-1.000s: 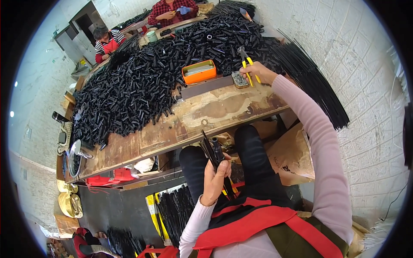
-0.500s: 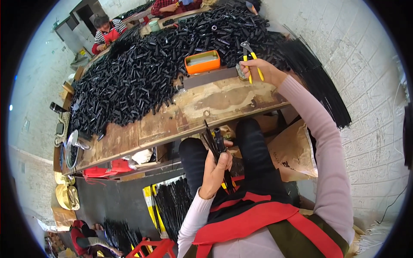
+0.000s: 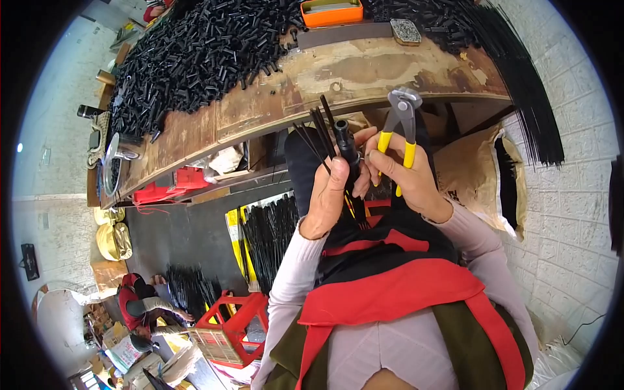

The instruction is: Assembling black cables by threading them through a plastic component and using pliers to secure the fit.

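Observation:
My left hand (image 3: 326,195) is closed around a bunch of thin black rods (image 3: 322,133) and a black tubular part (image 3: 344,138), held upright above my lap. Close beside it, my right hand (image 3: 416,182) grips pliers (image 3: 404,123) with yellow handles, their grey jaws pointing up and away from me. The thumb and forefinger of the right hand are pinched together next to the tubular part. Whatever small thing may be between those fingertips cannot be made out. The lower ends of the rods hang down between my knees.
Beyond my hands runs a worn wooden table (image 3: 260,110) heaped with black tubular parts (image 3: 195,65). On it stand an orange tin (image 3: 331,13) and a small container of tiny metal pieces (image 3: 406,31). Long black rods (image 3: 520,78) overhang at right. A red stool (image 3: 227,331) and a crouching person (image 3: 140,302) are lower left.
My right hand, with the pliers, has come from beside the small metal container back to my left hand. The view has tilted downward. My left hand keeps its hold on the rods and tubular part.

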Available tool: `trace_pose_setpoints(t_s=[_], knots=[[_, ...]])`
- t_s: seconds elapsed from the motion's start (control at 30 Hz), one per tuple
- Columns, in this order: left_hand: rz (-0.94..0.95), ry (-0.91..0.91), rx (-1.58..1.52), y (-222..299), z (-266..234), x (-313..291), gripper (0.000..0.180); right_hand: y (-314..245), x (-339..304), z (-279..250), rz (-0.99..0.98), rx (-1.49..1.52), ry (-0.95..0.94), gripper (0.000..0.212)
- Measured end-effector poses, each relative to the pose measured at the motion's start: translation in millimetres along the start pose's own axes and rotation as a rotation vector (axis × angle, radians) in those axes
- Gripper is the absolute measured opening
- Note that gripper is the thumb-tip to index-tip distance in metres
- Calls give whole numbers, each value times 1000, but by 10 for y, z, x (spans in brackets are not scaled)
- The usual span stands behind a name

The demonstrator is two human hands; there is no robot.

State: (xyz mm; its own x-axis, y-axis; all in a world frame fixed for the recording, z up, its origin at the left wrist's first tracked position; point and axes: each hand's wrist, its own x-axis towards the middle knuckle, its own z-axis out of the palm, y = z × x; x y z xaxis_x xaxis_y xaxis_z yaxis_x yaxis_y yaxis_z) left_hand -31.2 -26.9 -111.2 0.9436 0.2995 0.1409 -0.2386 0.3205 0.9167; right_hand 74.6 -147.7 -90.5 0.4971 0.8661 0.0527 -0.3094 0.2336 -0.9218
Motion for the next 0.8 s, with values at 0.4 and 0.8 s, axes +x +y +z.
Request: trace_pose_setpoints(t_s=[0.4,0.8], knots=[[10,-42,-4,-30,35,-29,86,4,-104,-15,-10,-70,20,16],[13,-48,-29,-53,29,-7,83,-60,-69,-35,-20,-70,-24,17]])
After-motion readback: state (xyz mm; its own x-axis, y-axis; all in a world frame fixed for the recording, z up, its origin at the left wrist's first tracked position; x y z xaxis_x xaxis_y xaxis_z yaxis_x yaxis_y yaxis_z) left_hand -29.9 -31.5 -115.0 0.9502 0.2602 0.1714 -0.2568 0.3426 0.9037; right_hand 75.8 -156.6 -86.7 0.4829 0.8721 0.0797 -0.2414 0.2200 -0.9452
